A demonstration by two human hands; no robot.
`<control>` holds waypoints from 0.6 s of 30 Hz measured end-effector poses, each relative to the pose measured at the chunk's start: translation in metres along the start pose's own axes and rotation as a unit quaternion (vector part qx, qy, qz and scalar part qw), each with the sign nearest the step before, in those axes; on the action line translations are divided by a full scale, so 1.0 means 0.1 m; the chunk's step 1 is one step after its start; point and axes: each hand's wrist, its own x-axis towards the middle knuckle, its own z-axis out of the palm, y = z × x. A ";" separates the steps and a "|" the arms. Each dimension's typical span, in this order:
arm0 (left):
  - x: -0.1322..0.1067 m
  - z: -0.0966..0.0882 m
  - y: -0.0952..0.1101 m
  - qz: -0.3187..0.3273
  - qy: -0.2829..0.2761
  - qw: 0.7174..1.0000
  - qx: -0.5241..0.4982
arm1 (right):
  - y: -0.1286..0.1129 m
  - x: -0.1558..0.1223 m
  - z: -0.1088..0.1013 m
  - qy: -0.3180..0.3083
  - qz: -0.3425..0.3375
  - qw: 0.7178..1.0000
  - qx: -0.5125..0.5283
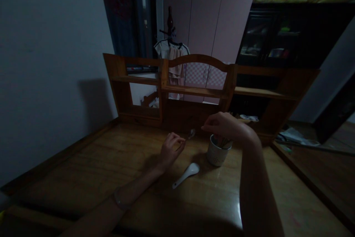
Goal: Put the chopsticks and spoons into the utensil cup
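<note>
At frame centre, the left hand (170,150) stretches forward, its fingers pinched shut on a slim metal spoon (191,133). Just to its right, the right hand (222,126) arches, wrist bent, over a round white cup (216,155); whether its curled fingers grip anything is unclear. A glossy white ceramic spoon (185,175) lies below on the wooden table (111,170).

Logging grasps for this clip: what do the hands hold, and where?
Left hand pinches a small shiny metal spoon by its handle. Right hand, over the white ceramic cup: cannot tell.
</note>
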 end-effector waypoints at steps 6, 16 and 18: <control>0.01 -0.05 0.04 0.004 0.018 1.000 0.008 | -0.01 0.16 0.11 -0.046 -0.065 0.997 0.014; 0.00 -0.02 -0.01 0.011 0.036 0.999 0.007 | -0.02 0.18 0.16 -0.052 -0.108 0.992 0.028; 0.00 -0.02 -0.02 0.015 0.034 0.999 0.007 | 0.00 0.18 0.16 -0.043 -0.099 0.994 0.021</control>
